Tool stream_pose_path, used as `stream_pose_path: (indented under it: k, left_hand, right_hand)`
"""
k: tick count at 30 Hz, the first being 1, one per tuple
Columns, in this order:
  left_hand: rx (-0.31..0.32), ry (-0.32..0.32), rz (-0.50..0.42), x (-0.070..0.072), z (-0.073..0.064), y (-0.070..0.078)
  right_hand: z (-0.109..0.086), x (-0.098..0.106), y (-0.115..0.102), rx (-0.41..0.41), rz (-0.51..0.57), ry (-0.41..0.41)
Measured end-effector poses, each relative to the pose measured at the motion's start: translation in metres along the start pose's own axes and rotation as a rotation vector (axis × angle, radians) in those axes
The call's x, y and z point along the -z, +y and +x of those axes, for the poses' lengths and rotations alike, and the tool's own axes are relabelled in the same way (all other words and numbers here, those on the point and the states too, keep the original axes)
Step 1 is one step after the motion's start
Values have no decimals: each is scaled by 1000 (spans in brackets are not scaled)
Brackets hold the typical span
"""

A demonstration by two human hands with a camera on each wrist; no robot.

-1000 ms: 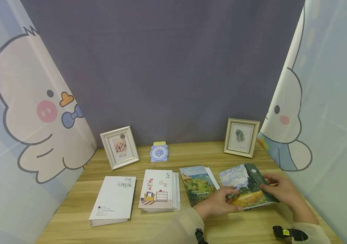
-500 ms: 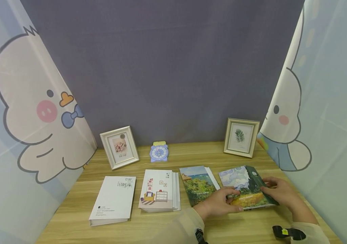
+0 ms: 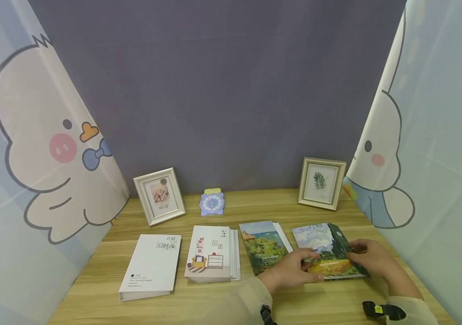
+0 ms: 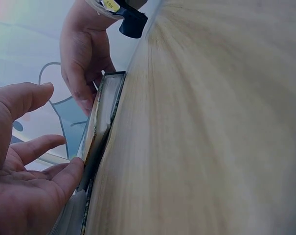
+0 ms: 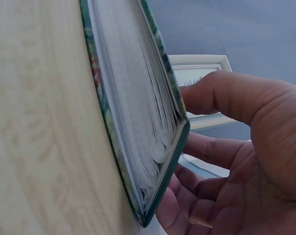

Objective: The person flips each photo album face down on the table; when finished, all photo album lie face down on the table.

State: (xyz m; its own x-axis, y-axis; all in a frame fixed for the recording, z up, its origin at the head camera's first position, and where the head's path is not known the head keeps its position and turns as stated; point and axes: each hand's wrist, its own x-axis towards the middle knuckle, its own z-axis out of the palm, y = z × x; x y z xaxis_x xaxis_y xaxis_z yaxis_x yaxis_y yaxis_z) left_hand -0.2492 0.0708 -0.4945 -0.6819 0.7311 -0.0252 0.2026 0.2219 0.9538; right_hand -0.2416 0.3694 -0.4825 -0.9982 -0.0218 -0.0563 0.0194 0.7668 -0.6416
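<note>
Head: high, facing forward and down across table [image 3: 255, 203]. Both wrist views: close, low, near tabletop level, turned sideways, sharing rightmost album [image 3: 332, 248].

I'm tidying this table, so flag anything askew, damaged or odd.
Nothing looks spilled or torn. On the furniture-print album and the seaside photo album, what look like white pages stick out to the right, so both look shifted sideways. The flower picture frame looks tilted, though the wide lens may exaggerate that.
</note>
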Motion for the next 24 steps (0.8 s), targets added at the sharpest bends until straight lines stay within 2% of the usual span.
stream_pose_path:
  k: [8, 11, 20, 24]
  left_hand:
    - [-14, 6, -37, 1, -2, -2]
    - [-20, 16, -60, 4, -4, -2]
    - [-88, 60, -78, 20, -14, 5]
    - [-63, 138, -20, 27, -23, 8]
  right_hand:
    - [-2, 0, -3, -5, -2, 2]
    - [-2, -1, -5, -2, 12, 29]
    - [4, -16, -21, 128, -11, 152]
    - [7, -23, -33, 177, -14, 178]
